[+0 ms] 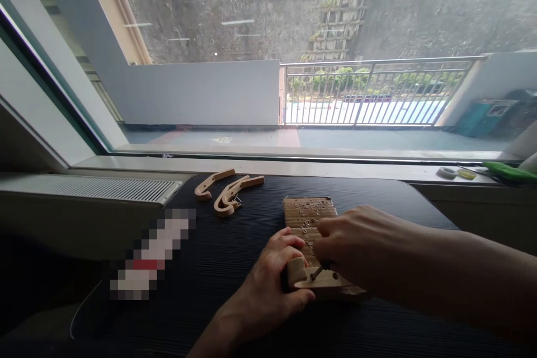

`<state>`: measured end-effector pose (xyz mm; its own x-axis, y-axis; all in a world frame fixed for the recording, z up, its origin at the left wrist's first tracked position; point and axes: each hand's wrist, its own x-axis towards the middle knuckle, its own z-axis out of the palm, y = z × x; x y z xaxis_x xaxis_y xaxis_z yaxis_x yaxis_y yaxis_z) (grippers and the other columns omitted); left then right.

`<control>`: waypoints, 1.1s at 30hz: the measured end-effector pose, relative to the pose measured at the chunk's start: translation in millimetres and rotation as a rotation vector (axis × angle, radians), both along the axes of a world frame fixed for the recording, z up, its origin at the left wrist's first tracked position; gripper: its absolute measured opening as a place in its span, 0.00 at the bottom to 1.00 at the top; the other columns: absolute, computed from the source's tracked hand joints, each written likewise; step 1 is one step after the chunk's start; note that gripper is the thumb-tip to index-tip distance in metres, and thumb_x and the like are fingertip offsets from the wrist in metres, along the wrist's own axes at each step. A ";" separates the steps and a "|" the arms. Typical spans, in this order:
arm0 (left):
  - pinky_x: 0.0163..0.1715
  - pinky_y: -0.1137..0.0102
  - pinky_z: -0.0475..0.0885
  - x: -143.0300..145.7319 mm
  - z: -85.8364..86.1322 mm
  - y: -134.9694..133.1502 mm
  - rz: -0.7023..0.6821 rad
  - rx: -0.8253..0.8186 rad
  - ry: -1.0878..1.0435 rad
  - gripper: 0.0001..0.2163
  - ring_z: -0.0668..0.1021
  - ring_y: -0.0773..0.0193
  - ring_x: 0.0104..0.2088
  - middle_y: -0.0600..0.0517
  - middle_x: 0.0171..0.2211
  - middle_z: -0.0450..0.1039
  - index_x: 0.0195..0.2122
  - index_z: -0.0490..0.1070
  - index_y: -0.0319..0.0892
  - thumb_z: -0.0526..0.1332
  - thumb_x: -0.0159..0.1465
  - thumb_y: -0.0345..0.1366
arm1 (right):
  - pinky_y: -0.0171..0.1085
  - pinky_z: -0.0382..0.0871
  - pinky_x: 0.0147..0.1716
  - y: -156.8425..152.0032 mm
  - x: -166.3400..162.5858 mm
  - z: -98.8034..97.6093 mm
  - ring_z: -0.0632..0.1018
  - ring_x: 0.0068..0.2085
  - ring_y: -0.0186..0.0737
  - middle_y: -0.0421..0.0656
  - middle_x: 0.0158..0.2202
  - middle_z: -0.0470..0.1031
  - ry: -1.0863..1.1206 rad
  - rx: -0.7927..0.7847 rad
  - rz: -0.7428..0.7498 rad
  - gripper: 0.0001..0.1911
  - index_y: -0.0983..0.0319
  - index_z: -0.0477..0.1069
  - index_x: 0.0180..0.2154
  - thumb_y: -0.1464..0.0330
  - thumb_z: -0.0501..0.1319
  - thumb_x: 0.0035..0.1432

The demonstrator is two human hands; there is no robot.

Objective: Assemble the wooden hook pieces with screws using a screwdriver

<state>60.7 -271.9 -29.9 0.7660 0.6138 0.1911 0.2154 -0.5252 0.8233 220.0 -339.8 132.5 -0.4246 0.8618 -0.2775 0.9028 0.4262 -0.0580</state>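
Note:
My left hand point(272, 274) is closed round the curled end of a pale wooden hook point(297, 271), its thumb along the near side. The hook lies on the near end of a ridged brown block point(308, 212), whose top is pitted with many small holes. My right hand point(356, 240) is wrapped round what looks like a screwdriver point(321, 271); its handle is mostly hidden in the fist. The thin metal shaft slants down to a hole in the hook. Another hole shows beside it. Up the table to the left lie more wooden hooks point(224, 210), with small screws beside them.
The dark table point(235, 251) stands against a window sill point(293, 169). A blurred-out pale strip point(151, 257) lies at the left. On the sill at the right are a tape roll point(447, 173) and a green object point(507, 172). A vented white ledge point(104, 187) is at the left.

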 end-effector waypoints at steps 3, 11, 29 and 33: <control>0.61 0.62 0.57 1.6 5.4 6.5 -0.059 0.012 0.005 0.17 0.58 0.53 0.62 0.49 0.55 0.62 0.39 0.72 0.44 0.70 0.47 0.34 | 0.34 0.54 0.22 7.0 1.9 -11.8 0.74 0.30 0.35 0.41 0.34 0.76 -0.085 -0.003 0.055 0.12 0.61 0.74 0.36 0.79 0.61 0.49; 0.62 0.60 0.55 4.9 18.5 18.1 -0.156 -0.084 -0.021 0.25 0.58 0.51 0.62 0.48 0.57 0.60 0.46 0.72 0.45 0.72 0.44 0.36 | 0.34 0.51 0.19 7.5 1.0 -33.6 0.75 0.30 0.38 0.45 0.32 0.76 -0.090 0.193 0.156 0.10 0.63 0.73 0.34 0.79 0.61 0.48; 0.48 0.70 0.65 -10.4 64.7 19.3 -0.145 -0.153 0.247 0.20 0.72 0.61 0.45 0.55 0.42 0.72 0.43 0.71 0.45 0.69 0.48 0.36 | 0.36 0.64 0.29 -8.7 -3.6 -10.3 0.77 0.37 0.46 0.51 0.37 0.76 -0.117 0.044 0.007 0.11 0.67 0.74 0.38 0.80 0.60 0.50; 0.43 0.72 0.67 -11.4 66.7 12.3 -0.160 -0.179 0.288 0.16 0.73 0.64 0.40 0.57 0.38 0.72 0.39 0.72 0.44 0.68 0.49 0.38 | 0.34 0.60 0.25 -13.3 3.0 -15.3 0.77 0.33 0.42 0.47 0.34 0.77 -0.078 0.126 -0.019 0.11 0.65 0.75 0.35 0.81 0.60 0.49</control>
<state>49.3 -259.6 36.8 0.8618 0.4857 -0.1462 0.3785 -0.4239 0.8228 223.0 -353.1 117.3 -0.3894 0.8996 -0.1979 0.9104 0.4085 0.0656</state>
